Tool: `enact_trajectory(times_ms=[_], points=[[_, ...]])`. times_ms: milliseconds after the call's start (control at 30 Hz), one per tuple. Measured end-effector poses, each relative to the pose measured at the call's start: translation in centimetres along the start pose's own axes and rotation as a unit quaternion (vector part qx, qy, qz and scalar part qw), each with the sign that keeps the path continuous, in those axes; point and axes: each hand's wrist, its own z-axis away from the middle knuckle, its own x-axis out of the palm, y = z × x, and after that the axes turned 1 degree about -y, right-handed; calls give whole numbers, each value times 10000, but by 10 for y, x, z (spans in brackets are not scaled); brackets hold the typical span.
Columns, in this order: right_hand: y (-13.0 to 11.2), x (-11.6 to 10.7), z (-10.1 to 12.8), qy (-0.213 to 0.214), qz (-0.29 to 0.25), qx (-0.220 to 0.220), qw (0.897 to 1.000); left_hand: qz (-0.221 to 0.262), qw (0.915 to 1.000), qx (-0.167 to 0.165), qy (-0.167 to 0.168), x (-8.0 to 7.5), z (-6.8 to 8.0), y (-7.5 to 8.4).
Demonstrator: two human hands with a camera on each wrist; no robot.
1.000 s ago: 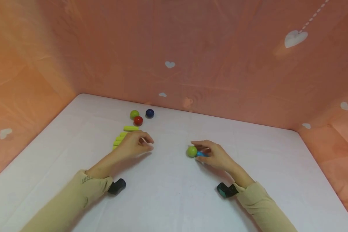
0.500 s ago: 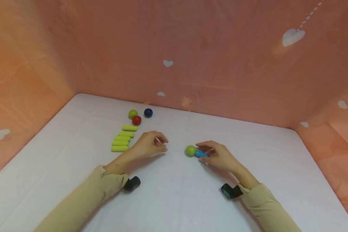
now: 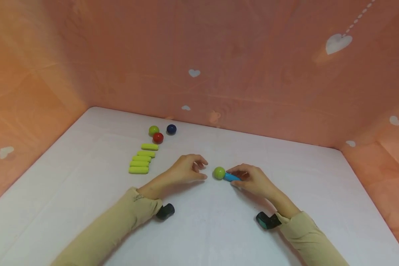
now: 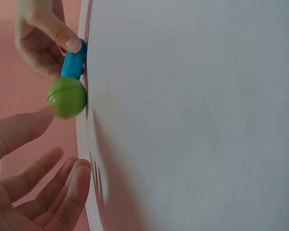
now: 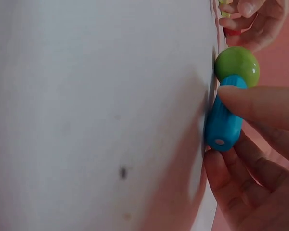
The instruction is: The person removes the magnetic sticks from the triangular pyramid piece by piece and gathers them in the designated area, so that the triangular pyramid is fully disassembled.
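Near the middle of the white table (image 3: pixel 86 147), the right hand (image 3: pixel 252 181) pinches one blue rounded stick (image 3: pixel 232 177) tipped with one green ball (image 3: pixel 219 173). The left hand (image 3: pixel 186 170) rests loosely curled, empty, just beside the ball. Toward the far left edge lie four yellow-green rounded bars (image 3: pixel 143 161) and three balls: green (image 3: pixel 153 130), red (image 3: pixel 157 137), dark blue (image 3: pixel 171 129).

In front of you is a white table (image 3: pixel 199 229) set against orange walls. Far left on it lie four yellow-green bars (image 3: pixel 142 161) in a row running away from you, and just beyond them sit a green ball (image 3: pixel 153 130), a red ball (image 3: pixel 158 137) and a dark blue ball (image 3: pixel 171 129) close together. Near the middle a second green ball (image 3: pixel 219 173) rests on the table, joined to a blue bar (image 3: pixel 232 177) lying beside it.
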Motion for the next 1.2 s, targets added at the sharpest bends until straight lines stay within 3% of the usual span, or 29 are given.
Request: enact_trajectory(times_ms=[267,800,1200], points=[[0,2,-8,-21,-93,-184,9998,3,10000,34,-58,2,-4,3],[-7,9,-15,-132,-235,-45,9996,-85,9992,383,-42,14,-12,11],[-9,12,-17,-214,-430,-67,9988,-233,9996,78,104,18,-12,13]])
